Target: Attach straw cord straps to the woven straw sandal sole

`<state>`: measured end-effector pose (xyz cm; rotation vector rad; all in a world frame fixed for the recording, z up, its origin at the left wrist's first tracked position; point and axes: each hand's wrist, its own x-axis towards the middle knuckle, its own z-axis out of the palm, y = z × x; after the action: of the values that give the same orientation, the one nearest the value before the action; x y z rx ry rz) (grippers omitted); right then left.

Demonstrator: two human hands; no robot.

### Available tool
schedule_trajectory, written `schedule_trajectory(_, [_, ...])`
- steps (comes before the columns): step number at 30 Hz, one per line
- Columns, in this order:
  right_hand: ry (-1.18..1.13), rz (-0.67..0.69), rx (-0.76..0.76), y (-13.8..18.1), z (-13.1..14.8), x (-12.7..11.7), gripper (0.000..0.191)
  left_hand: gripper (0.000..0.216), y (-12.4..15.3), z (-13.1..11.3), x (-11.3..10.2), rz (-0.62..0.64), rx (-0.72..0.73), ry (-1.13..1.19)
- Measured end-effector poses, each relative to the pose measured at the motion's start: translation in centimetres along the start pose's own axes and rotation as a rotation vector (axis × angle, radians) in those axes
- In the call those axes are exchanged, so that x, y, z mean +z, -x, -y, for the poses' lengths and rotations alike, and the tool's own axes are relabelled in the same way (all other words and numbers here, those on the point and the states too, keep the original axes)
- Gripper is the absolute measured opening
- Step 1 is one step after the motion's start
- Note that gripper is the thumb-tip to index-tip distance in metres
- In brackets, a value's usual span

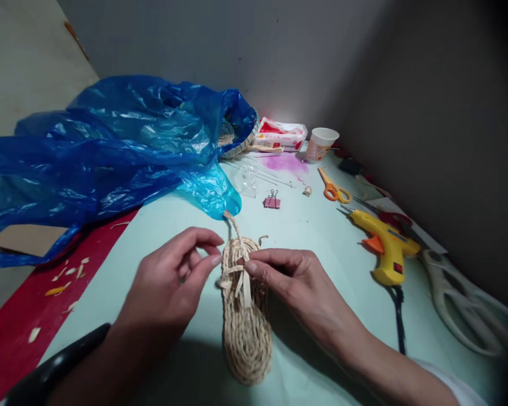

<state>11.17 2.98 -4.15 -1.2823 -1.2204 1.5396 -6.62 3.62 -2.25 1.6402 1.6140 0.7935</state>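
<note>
A sole-shaped coil of braided straw rope (248,344) lies lengthwise on the pale green table cover, one braided end reaching toward a blue bag. Flat straw strips (247,290) cross its upper middle and hang loose over it. My right hand (294,276) pinches a straw strip between thumb and index finger at the coil's upper part. Just off the upper left edge is my left hand (173,273), its thumb and index tips apart and nothing visible between them; its other fingers are curled. The spot under the right fingertips is partly hidden.
A blue plastic bag (131,141) spreads across the left and back. Behind are a tissue pack (283,138), a paper cup (320,145) and a pink binder clip (272,199). Orange scissors (332,189), a yellow glue gun (381,245) and large scissors (461,310) lie right.
</note>
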Motion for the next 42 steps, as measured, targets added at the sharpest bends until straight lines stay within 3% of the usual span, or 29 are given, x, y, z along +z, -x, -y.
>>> schedule_trajectory(2, [0.011, -0.016, 0.019, 0.2, 0.0, -0.1, 0.025, 0.015, 1.1, 0.0, 0.0, -0.065, 0.064, -0.128])
schedule_trajectory(4, [0.021, -0.032, 0.017, 0.3, 0.1, -0.1, 0.022, 0.014, 1.8, -0.1, 0.2, 0.03, 0.029, -0.11])
schedule_trajectory(9, [0.022, -0.023, -0.067, 0.2, 0.0, -0.2, 0.016, 0.028, 1.6, -1.1, 1.3, 0.225, -0.394, 0.294])
schedule_trajectory(12, [0.045, -0.041, -0.076, 0.0, -0.1, -0.2, 0.017, 0.021, 1.0, -1.5, 1.8, 0.242, -0.435, 0.427])
schedule_trajectory(18, [0.098, -0.078, -0.054, -0.1, -0.1, 0.0, 0.016, 0.016, 0.8, -1.1, 2.1, 0.195, -0.269, 0.295])
schedule_trajectory(26, [0.144, -0.06, -0.088, -0.1, -0.2, 0.2, 0.016, 0.028, -0.1, -0.7, 0.8, 0.281, 0.003, -0.129])
schedule_trajectory(31, [0.17, -0.111, -0.108, -0.2, -0.3, 0.3, 0.015, 0.023, 0.1, -0.8, 1.2, 0.102, 0.193, -0.317])
schedule_trajectory(33, [0.166, -0.114, -0.093, -0.2, -0.2, 0.2, 0.014, 0.022, 0.1, -0.9, 1.4, 0.112, 0.187, -0.253])
schedule_trajectory(39, [0.092, -0.113, -0.032, -0.2, 0.0, 0.3, 0.013, 0.02, -0.7, -1.0, 1.4, 0.299, -0.174, 0.202])
schedule_trajectory(42, [0.016, -0.092, 0.003, -0.3, 0.0, 0.3, 0.012, 0.022, -1.1, -0.7, 1.3, 0.325, -0.216, 0.411])
